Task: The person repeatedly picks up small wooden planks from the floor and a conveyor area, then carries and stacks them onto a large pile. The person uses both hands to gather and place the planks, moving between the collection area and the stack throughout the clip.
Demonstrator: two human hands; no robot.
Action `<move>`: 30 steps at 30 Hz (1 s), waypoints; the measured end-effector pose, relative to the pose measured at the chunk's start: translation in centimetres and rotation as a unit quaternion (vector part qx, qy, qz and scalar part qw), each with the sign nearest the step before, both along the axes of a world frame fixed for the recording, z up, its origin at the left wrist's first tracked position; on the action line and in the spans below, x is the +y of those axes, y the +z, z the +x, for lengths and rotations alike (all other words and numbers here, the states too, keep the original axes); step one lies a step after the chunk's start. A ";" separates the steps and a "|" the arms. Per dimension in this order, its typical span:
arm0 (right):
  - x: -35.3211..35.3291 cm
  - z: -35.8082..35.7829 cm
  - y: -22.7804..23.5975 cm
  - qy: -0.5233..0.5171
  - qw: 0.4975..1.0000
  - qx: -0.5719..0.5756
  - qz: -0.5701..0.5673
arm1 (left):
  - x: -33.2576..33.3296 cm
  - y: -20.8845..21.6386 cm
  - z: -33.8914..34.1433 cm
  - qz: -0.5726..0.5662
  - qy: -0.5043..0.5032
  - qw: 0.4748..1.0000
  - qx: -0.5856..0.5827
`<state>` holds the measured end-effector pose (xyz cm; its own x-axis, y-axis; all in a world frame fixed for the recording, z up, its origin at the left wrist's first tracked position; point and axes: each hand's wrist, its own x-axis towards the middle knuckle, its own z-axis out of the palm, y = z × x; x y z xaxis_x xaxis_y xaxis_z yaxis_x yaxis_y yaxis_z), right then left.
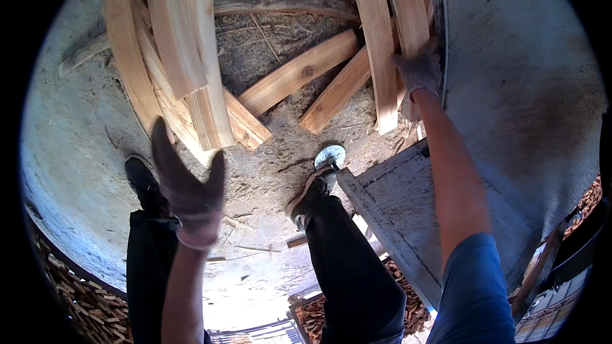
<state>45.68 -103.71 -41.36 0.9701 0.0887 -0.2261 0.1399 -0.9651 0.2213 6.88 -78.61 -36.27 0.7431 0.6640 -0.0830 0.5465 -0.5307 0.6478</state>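
Observation:
My left hand (191,188), in a dark glove, hangs in front of the near ends of a pile of split wooden planks (175,32). Its thumb and fingers are spread, with nothing between them. At the right, my gloved right hand (422,73) is closed around the near end of a wooden plank (405,9), the thumb on its left side. Part of that end is hidden under the glove. Just left of it lies another long plank (375,44).
Two shorter boards, one with a knot (303,71) and one slanting (341,89), lie on the dusty floor. A grey metal stand (401,197) is beside my right leg, near a round metal disc (330,156). Wood-chip heaps (89,306) show at the lower edge.

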 end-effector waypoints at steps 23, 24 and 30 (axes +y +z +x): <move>16.7 -30.9 11.0 -0.083 0.743 0.494 0.443 | 9.8 1.2 1.4 -0.564 0.281 0.771 -0.088; 18.5 -29.9 11.1 -0.073 0.739 0.496 0.450 | 12.8 -0.7 -1.5 -0.264 0.073 0.962 0.010; 19.3 -22.5 1.8 0.050 0.908 0.236 0.344 | 17.0 -1.9 0.1 -0.110 0.143 0.965 0.190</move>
